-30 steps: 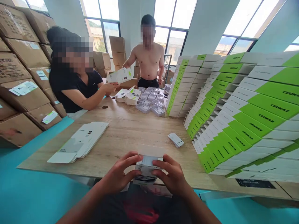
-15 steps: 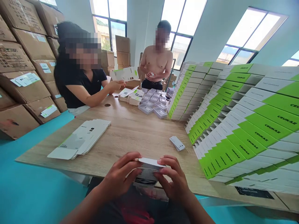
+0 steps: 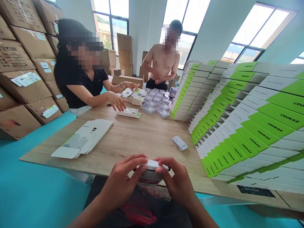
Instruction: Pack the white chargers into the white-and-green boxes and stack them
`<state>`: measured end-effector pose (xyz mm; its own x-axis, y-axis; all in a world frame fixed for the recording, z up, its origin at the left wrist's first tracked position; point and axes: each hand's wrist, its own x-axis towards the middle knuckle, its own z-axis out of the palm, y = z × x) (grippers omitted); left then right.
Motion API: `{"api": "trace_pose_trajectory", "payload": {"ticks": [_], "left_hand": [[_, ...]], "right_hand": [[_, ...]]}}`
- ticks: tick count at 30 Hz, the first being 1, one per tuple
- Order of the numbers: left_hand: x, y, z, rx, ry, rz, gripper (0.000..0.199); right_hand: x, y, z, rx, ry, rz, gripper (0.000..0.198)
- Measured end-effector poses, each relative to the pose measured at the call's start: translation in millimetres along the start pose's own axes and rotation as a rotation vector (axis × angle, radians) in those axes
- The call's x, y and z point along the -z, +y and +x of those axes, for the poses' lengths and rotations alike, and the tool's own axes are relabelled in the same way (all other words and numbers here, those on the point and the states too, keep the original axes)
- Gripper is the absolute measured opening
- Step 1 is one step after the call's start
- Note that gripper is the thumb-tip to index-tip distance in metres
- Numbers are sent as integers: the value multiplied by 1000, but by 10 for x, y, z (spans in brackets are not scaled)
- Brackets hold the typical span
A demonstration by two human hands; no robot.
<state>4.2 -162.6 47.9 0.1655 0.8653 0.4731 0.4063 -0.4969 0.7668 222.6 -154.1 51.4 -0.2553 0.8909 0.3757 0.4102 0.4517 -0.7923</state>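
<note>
Between my two hands, above my lap at the table's front edge, is a small white cardboard box (image 3: pixel 150 178) with dark printing on the side facing me. My left hand (image 3: pixel 127 177) grips its left end, thumb in front and fingers over the top. On the right end, my right hand (image 3: pixel 174 179) pinches the top edge and corner. The fingers cover both ends of the box. Farther in on the table, ahead of my right hand, lies a small pile of printed cards (image 3: pixel 180 143).
Flat unfolded cartons (image 3: pixel 83 139) lie at left. Tall stacks of green-and-white boxes (image 3: pixel 237 136) line the right. Pale plastic trays (image 3: pixel 156 103) sit at the back. A co-worker's hand (image 3: pixel 117 102) is over another carton (image 3: pixel 129 111); a second person stands behind.
My hands have closed the box's top more, pressing at its right corner. The co-worker at left has lowered a carton onto the table. The standing person has shifted right.
</note>
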Motion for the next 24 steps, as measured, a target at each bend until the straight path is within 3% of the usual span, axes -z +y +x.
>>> {"api": "trace_pose_trajectory", "payload": {"ticks": [4, 6, 8, 11, 14, 16, 18, 22, 24], "left_hand": [[-8, 44, 18, -12, 21, -20, 18], [10, 55, 8, -33, 17, -5, 19], [30, 25, -8, -91, 12, 30, 21], [71, -107, -6, -292, 0, 94, 29], [100, -294, 23, -519, -27, 150, 39], [64, -412, -1, -578, -43, 178, 44], [-40, -501, -95, -525, -25, 161, 47], [-286, -576, -311, -143, 1, 76, 65], [-284, -579, -242, -133, -10, 166, 51]], "right_hand": [[23, 10, 15, 45, -11, 41, 7], [63, 46, 8, 138, -15, 14, 4], [120, 111, 3, 268, -45, -43, 15], [209, 229, 22, 434, -110, -151, 31], [242, 323, 53, 530, -104, -205, 32], [213, 363, 46, 550, -83, -196, 31], [163, 384, 2, 517, -63, -173, 30], [171, 364, -104, 318, 65, -55, 24], [286, 302, -66, 200, 89, 82, 22]]}}
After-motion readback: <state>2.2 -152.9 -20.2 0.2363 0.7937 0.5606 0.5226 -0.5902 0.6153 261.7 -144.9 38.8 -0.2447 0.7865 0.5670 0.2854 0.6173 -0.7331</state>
